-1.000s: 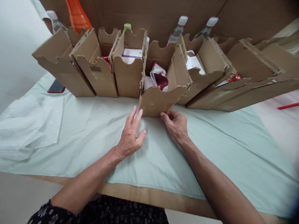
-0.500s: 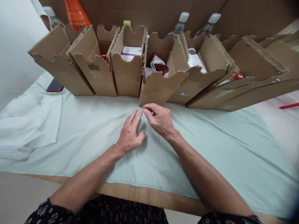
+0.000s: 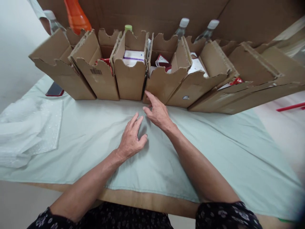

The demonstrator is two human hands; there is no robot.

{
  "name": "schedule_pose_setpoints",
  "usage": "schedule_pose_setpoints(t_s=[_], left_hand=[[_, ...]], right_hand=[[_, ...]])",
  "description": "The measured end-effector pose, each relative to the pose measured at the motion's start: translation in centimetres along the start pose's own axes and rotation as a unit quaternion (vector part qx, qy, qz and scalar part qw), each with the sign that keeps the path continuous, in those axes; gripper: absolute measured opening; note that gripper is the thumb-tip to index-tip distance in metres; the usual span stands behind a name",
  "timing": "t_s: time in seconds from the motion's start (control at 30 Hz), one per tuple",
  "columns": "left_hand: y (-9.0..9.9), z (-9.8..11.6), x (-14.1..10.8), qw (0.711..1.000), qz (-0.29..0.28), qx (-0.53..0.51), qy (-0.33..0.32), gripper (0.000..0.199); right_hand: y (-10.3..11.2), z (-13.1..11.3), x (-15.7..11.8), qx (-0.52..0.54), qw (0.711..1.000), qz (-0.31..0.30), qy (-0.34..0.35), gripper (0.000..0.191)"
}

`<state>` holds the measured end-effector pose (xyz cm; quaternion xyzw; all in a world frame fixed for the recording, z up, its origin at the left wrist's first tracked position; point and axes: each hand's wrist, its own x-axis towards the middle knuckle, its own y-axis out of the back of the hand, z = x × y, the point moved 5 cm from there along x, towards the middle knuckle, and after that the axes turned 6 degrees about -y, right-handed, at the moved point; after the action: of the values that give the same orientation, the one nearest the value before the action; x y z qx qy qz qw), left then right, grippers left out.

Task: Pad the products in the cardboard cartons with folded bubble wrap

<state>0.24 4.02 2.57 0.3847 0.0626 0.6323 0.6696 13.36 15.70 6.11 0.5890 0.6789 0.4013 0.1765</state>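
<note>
My right hand [image 3: 157, 109] is at the lower front of the middle cardboard box [image 3: 164, 84], its index finger stretched out at the box's left front edge; whether it presses on the box I cannot tell. That box holds a dark red and white packet [image 3: 162, 60]. Below and to the left, my left hand [image 3: 132, 136] rests on the pale green cloth [image 3: 90, 127] with fingers apart, holding nothing. Just left of the middle box stands another cardboard box [image 3: 131, 81] with white and purple boxes [image 3: 133, 54] inside.
Several more open cardboard boxes line the back, one with a barcode [image 3: 96, 71]. Behind them stand an orange bottle [image 3: 77, 17] and clear bottles with white caps [image 3: 184, 23]. Bubble wrap [image 3: 30, 130] and a phone [image 3: 54, 89] lie at left. A red bar [image 3: 290, 107] is at far right.
My right hand has moved forward to the middle box, its index finger now extended. The middle box sits farther back, more in line with its neighbours. My left hand has barely moved.
</note>
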Motion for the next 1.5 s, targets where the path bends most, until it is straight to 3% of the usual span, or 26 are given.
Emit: schedule_pose_setpoints(t_s=[0.13, 0.3, 0.43, 0.5, 0.6, 0.67, 0.77, 0.87, 0.97, 1.07, 1.2, 1.27, 1.33, 1.37, 1.43, 1.5], left_hand=[[-0.1, 0.0, 0.0, 1.000, -0.005, -0.014, 0.021, 0.071], [-0.4, 0.0, 0.0, 0.999, 0.017, -0.023, 0.022, 0.054], [0.1, -0.3, 0.1, 0.996, 0.058, -0.056, 0.031, 0.045], [0.8, -0.7, 0.3, 0.993, 0.088, -0.071, 0.041, 0.040], [1.9, -1.7, 0.6, 0.981, 0.138, -0.102, 0.087, 0.034], [2.7, -2.5, 0.8, 0.964, 0.184, -0.142, 0.128, 0.033], [3.5, -4.1, 1.0, 0.912, 0.272, -0.232, 0.202, 0.034], [4.5, -5.8, 1.0, 0.850, 0.350, -0.299, 0.257, 0.034], [6.1, -7.2, 1.1, 0.805, 0.416, -0.320, 0.279, 0.032], [7.6, -8.1, 1.2, 0.784, 0.455, -0.321, 0.275, 0.031], [8.1, -8.3, 1.1, 0.790, 0.462, -0.312, 0.254, 0.036], [7.6, -7.9, 1.2, 0.808, 0.440, -0.305, 0.245, 0.038], [7.1, -7.2, 1.3, 0.832, 0.405, -0.294, 0.238, 0.036], [6.9, -6.8, 1.4, 0.844, 0.386, -0.288, 0.237, 0.035], [6.6, -5.9, 1.5, 0.864, 0.347, -0.277, 0.238, 0.033], [6.6, -4.6, 1.3, 0.882, 0.306, -0.270, 0.237, 0.030]], right_hand=[[0.9, -0.3, -0.5, 0.012, 1.000, -0.003, -0.005, 0.068], [4.1, -4.5, 0.0, 0.046, 0.995, 0.073, 0.058, 0.049], [4.5, -7.5, 4.4, 0.007, 0.986, 0.102, 0.128, 0.054], [3.8, -7.9, 7.2, -0.022, 0.982, 0.109, 0.150, 0.047], [3.0, -8.2, 9.9, -0.070, 0.982, 0.109, 0.137, 0.026], [3.0, -8.7, 9.9, -0.097, 0.984, 0.105, 0.105, 0.020], [3.8, -10.5, 7.4, -0.137, 0.985, 0.091, 0.048, 0.023], [4.6, -12.2, 3.1, -0.176, 0.982, 0.063, 0.022, 0.022], [6.0, -12.6, -2.4, -0.171, 0.982, 0.058, 0.048, 0.020], [8.7, -11.1, -8.3, -0.123, 0.986, 0.068, 0.094, 0.016], [13.2, -7.7, -15.3, -0.089, 0.987, 0.073, 0.114, 0.015], [15.3, -5.3, -17.7, -0.086, 0.989, 0.122, 0.024, 0.014], [17.3, -2.7, -19.8, -0.058, 0.966, 0.225, -0.111, 0.015], [17.9, -1.6, -20.9, -0.027, 0.948, 0.273, -0.162, 0.019], [18.1, 0.5, -22.7, 0.054, 0.924, 0.324, -0.195, 0.037], [17.2, 2.4, -23.8, 0.102, 0.940, 0.269, -0.182, 0.046]])
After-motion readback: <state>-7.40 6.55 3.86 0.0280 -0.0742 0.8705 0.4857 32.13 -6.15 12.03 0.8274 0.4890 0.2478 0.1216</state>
